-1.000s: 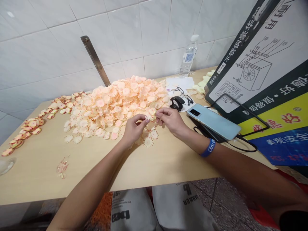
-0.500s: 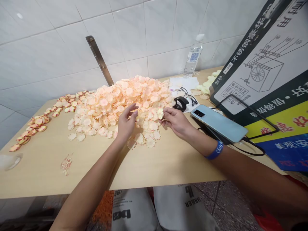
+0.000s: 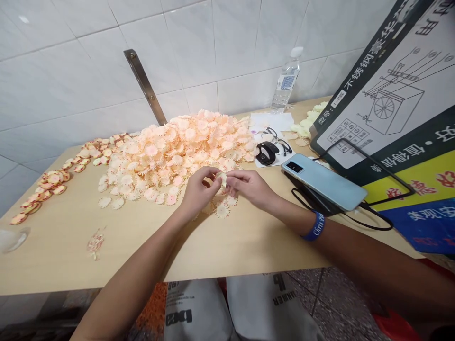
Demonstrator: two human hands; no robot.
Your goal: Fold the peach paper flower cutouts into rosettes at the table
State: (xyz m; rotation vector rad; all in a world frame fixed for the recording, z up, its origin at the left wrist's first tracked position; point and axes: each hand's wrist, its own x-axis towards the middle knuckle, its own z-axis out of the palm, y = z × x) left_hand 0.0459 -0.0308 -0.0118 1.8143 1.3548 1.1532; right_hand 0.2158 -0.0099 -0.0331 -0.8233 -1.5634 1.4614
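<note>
Between my two hands is a small pale-yellow artificial flower [image 3: 223, 178], partly covered by fingers. My left hand [image 3: 202, 188] is closed, its thumb and forefinger meeting at the flower's left side. From the other side, my right hand [image 3: 249, 187] pinches the same flower. Behind and around the hands spreads a big heap of pale pink and cream flower pieces [image 3: 177, 147] with frilled, red-tipped edges. A few cream pieces [image 3: 222, 210] lie on the table just below my fingers.
Red-edged yellow petal clusters [image 3: 53, 179] run along the left. Small scraps [image 3: 95, 242] lie near the front. Right of the heap are glasses [image 3: 284, 147], a black watch [image 3: 266, 152], a water bottle [image 3: 286, 81], a light-blue phone [image 3: 323, 181] with cable, and a tall printed box [image 3: 387, 104].
My left hand has moved right and closed on the flower. My right hand has brought the flower left and slightly down, so both hands now meet in front of the heap.
</note>
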